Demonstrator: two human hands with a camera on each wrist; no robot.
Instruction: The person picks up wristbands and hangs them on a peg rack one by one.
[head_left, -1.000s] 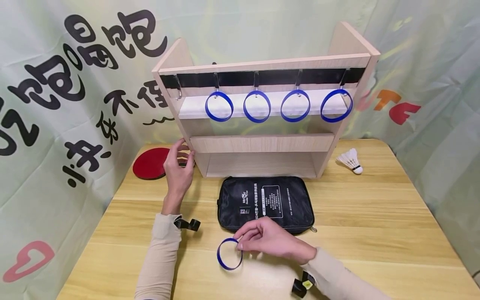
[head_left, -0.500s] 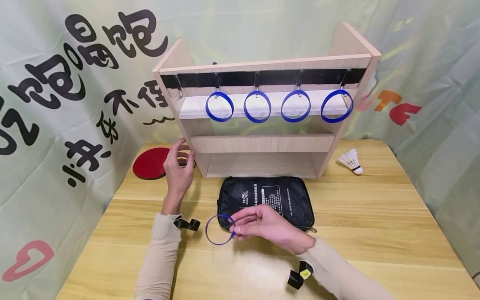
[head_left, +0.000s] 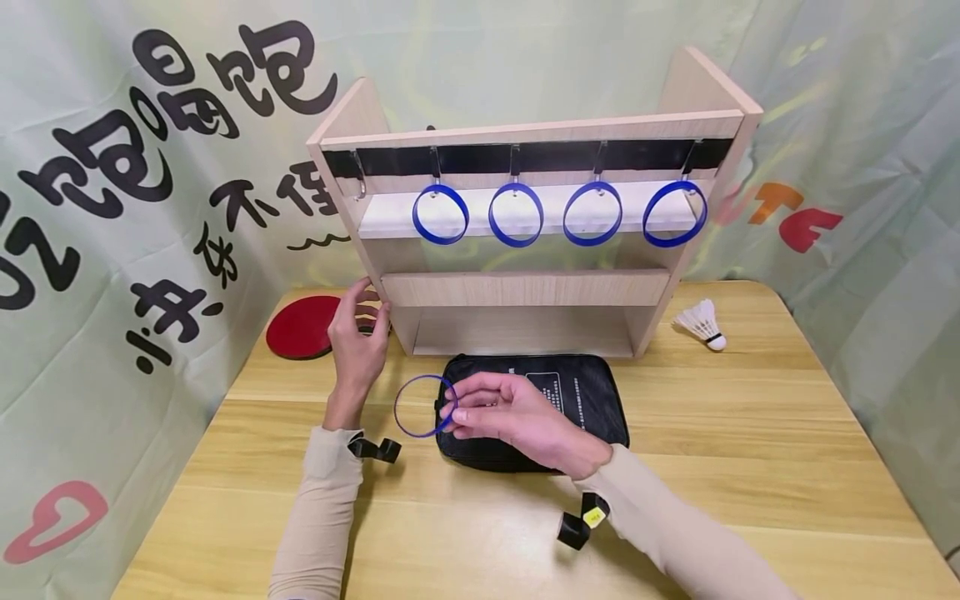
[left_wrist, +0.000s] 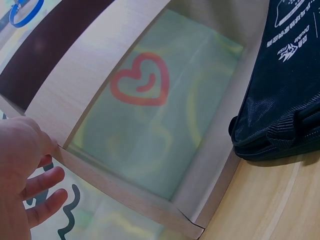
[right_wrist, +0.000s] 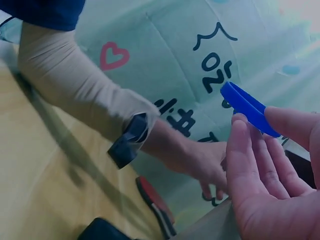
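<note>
My right hand [head_left: 513, 417] pinches a thin blue ring [head_left: 401, 414] between thumb and fingers, held up above the left end of a black zipped case [head_left: 600, 400]. The right wrist view shows the blue ring [right_wrist: 245, 107] nearly edge-on at the fingertips. At the left side of a wooden shelf unit [head_left: 525, 289], my left hand [head_left: 358, 337] rests against the side panel with its fingers loosely bent. In the left wrist view the left hand [left_wrist: 25, 175] touches the panel's edge; its thumb is mostly hidden. Several matching blue rings [head_left: 516, 243] hang from hooks on the shelf's black strip [head_left: 472, 157].
The leftmost hook [head_left: 360, 179] carries no ring. A red table tennis bat [head_left: 300, 327] lies behind the left hand, its handle partly hidden. A shuttlecock [head_left: 702, 325] lies right of the shelf on the wooden table [head_left: 750, 467]. Printed curtains [head_left: 862, 333] surround the table.
My right hand has lifted the blue ring from near the table's front, moving it up and left, over the case. The left hand stays at the shelf's side.
</note>
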